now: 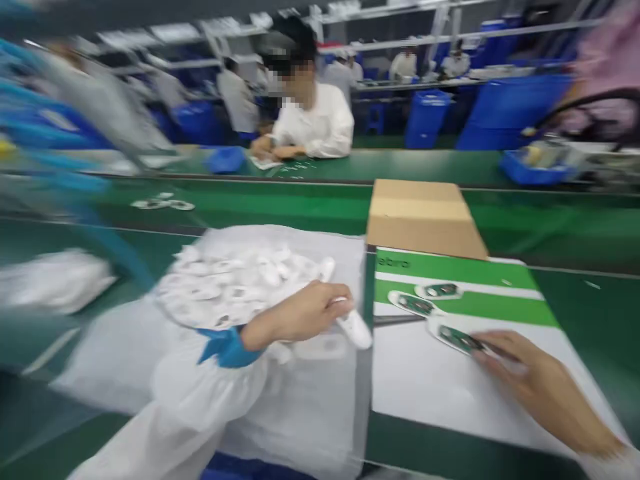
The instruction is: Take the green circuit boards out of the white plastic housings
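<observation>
My left hand (305, 310), with a blue band at the wrist, is closed on a white plastic shell (355, 329) above the right part of a white sheet (320, 400). A pile of similar white shells (215, 280) lies on that sheet, left of the hand. My right hand (525, 373) has its fingers closed on the right end of a shell with a green circuit board (457, 339), low over a green and white board (415, 380). Two more shells with circuit boards (414, 304) (440, 291) lie just behind it.
A cardboard piece (425, 217) lies behind the green and white board. White bags (55, 280) are at left. Some parts (163, 202) rest on the green conveyor (280, 203). Across it sits a person in white (320, 120), near a blue tray (225, 160); blurred blue strands hang at left.
</observation>
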